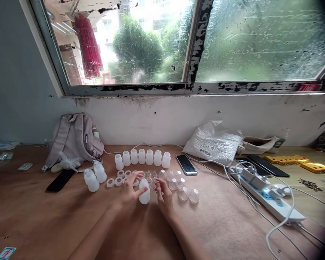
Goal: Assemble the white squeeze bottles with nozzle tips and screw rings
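A frosted white baby bottle [144,198] stands upright in front of me, in the middle of the wooden table. My left hand [130,190] is at its left side, thumb and fingers spread apart, with the thumb overlapping the bottle. On the other side, my right hand [164,196] has its fingertips drawn together; whatever is in them is too small to make out. Small clear silicone teats [148,174] lie just beyond the hands. White screw rings [111,182] sit to the left, and clear dome caps [183,194] to the right.
Several frosted bottles [142,156] stand in a row behind. More assembled bottles [91,180] are at the left, near a backpack [74,139] and a black phone [60,180]. Another phone [186,165], a white plastic bag [212,142] and a power strip [268,195] with trailing cables occupy the right.
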`<state>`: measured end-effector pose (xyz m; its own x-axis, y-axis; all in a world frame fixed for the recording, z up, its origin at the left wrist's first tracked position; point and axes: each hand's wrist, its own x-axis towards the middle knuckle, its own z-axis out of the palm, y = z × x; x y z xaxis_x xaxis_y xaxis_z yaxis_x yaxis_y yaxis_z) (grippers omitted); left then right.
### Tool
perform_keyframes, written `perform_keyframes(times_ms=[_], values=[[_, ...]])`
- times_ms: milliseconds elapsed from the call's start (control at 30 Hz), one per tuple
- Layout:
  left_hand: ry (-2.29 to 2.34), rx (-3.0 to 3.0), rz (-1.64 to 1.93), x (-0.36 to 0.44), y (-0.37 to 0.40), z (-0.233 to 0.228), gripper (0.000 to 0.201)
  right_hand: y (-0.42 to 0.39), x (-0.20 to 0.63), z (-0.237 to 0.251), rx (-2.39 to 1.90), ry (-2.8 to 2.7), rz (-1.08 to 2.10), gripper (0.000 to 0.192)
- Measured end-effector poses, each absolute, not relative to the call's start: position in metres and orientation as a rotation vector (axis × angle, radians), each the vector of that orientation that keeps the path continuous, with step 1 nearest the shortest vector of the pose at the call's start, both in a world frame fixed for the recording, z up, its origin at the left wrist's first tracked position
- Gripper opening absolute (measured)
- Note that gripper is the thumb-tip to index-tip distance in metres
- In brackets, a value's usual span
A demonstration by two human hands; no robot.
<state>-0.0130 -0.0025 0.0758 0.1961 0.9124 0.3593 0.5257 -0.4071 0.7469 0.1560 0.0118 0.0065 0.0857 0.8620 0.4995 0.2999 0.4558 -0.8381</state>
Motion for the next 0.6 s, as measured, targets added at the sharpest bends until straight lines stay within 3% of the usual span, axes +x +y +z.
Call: perform_keyframes(times_ms=[133,400,600], values=[[1.338,2.164,0.912,-0.021,0.009,0.111,0.027,0.015,0.159,0.009,-1.135,-1.459,0.569,0.023],[1.715,2.168,0.914,-0.104,0.056,0.152,0.033,0.019,0.162,0.003,-1.190,-1.428,0.567,0.025],[1.991,2.134,0.771,-0.152,0.091,0.146,0.036,0.021,0.162,-0.001,-1.183,-1.432,0.586,0.026]])
